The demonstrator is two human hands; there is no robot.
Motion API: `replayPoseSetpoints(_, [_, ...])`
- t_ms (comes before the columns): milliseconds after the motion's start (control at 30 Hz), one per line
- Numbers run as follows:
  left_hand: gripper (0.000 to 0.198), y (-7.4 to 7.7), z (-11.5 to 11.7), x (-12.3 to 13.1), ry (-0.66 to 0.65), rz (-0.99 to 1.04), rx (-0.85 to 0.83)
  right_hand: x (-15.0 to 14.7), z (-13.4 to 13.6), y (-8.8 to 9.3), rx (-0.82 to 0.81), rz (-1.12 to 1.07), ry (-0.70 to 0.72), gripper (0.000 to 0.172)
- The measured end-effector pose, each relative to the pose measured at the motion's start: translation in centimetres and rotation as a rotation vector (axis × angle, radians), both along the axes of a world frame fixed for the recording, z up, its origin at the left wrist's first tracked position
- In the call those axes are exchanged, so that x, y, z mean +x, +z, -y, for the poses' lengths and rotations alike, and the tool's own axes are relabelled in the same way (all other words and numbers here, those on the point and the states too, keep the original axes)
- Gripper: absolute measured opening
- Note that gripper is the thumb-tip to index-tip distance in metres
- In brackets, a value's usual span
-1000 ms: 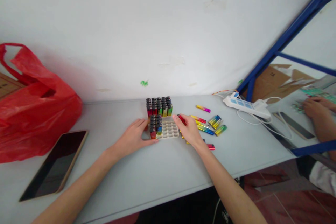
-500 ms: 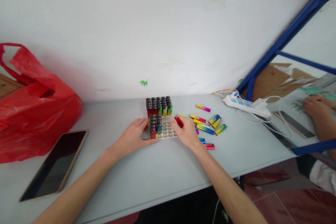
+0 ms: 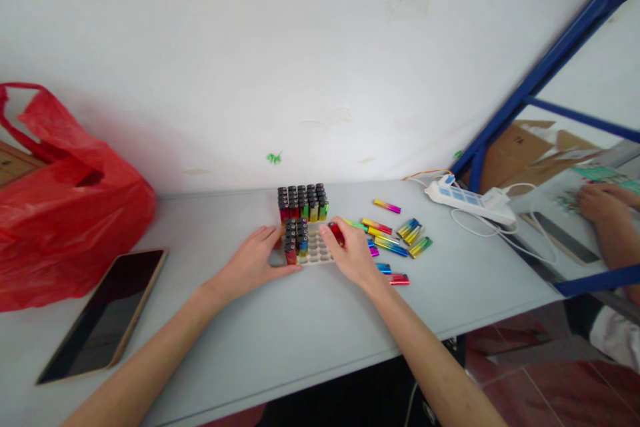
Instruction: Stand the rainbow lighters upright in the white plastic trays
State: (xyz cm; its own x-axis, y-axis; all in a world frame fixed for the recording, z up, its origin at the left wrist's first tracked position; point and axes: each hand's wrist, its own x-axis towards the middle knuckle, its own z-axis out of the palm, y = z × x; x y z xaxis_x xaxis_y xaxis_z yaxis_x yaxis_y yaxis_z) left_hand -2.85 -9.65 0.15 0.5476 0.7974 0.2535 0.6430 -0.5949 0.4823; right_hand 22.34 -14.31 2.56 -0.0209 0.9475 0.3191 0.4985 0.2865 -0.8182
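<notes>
A pale tray [image 3: 315, 252] with rows of small holes lies on the table, and two columns of upright black-topped lighters [image 3: 297, 237] fill its left end. My left hand [image 3: 256, 255] grips this end, thumb along the front edge and fingers at the far left corner. Over the right part of the tray, my right hand [image 3: 354, 255] pinches a red lighter [image 3: 336, 233] with a dark top; its lower end is hidden by the fingers. Right behind stands a block of several upright lighters [image 3: 303, 204] in mixed colours.
Loose shiny lighters [image 3: 393, 249] lie scattered right of the tray. Farther right are a white power strip [image 3: 470, 200] with cables and a blue metal frame [image 3: 533, 90]. A phone [image 3: 103, 317] and a red plastic bag [image 3: 70, 207] occupy the left. A co-worker's hands [image 3: 603, 203] show at far right.
My right hand has moved slightly left over the tray with the red lighter. My left hand and the tray have stayed in place.
</notes>
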Motion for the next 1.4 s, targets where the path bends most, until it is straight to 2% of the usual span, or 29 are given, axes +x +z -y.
replayPoseSetpoints(100, [0.057, 0.1, 0.0, 0.1, -0.004, 0.006, 0.000, 0.5, 0.1, 0.3, 0.003, 0.006, 0.072, 0.036])
replayPoseSetpoints(267, [0.059, 0.2, 0.1, 0.1, -0.002, -0.007, 0.014, 1.5, 0.2, 0.6, 0.145, 0.105, 0.242, 0.035])
replayPoseSetpoints(433, [0.058, 0.1, 0.2, 0.1, 0.002, -0.006, 0.017, 1.6, 0.2, 0.6, 0.063, 0.166, 0.276, 0.049])
replayPoseSetpoints(600, [0.057, 0.2, 0.3, 0.1, 0.001, -0.015, 0.003, 1.6, 0.2, 0.3, 0.027, 0.210, 0.369, 0.039])
replayPoseSetpoints(733, [0.055, 0.2, 0.3, 0.2, -0.008, -0.015, -0.004, 1.1, 0.4, 0.2, 0.082, 0.306, 0.426, 0.028])
replayPoseSetpoints(833, [0.051, 0.1, 0.2, 0.2, -0.005, -0.013, -0.007, 0.1, 0.5, 0.1, 0.152, 0.433, 0.333, 0.030])
replayPoseSetpoints(900, [0.051, 0.0, 0.1, 0.1, -0.006, -0.006, -0.010, -0.4, 0.4, -0.1, 0.177, 0.496, 0.282, 0.038])
replayPoseSetpoints(967, [0.052, 0.0, 0.0, 0.1, -0.007, -0.001, -0.009, -0.5, 0.2, -0.4, 0.169, 0.495, 0.307, 0.047])
replayPoseSetpoints(1067, [0.055, -0.1, -0.1, 0.0, -0.008, 0.000, -0.001, 0.6, -0.3, -0.6, 0.120, 0.390, 0.339, 0.051])
replayPoseSetpoints(1167, [0.060, -0.3, -0.4, -0.2, -0.006, -0.001, 0.004, 3.6, -1.0, -0.4, 0.098, 0.307, 0.171, 0.049])
replayPoseSetpoints(1300, [0.063, -0.4, -0.6, -0.2, 0.011, -0.022, -0.006, 9.8, -1.1, 0.0, 0.138, 0.264, -0.145, 0.031])
replayPoseSetpoints(1400, [0.065, -0.5, -0.6, -0.2, 0.017, -0.023, -0.004, 14.6, 0.6, -0.1, 0.098, 0.321, -0.220, 0.023])
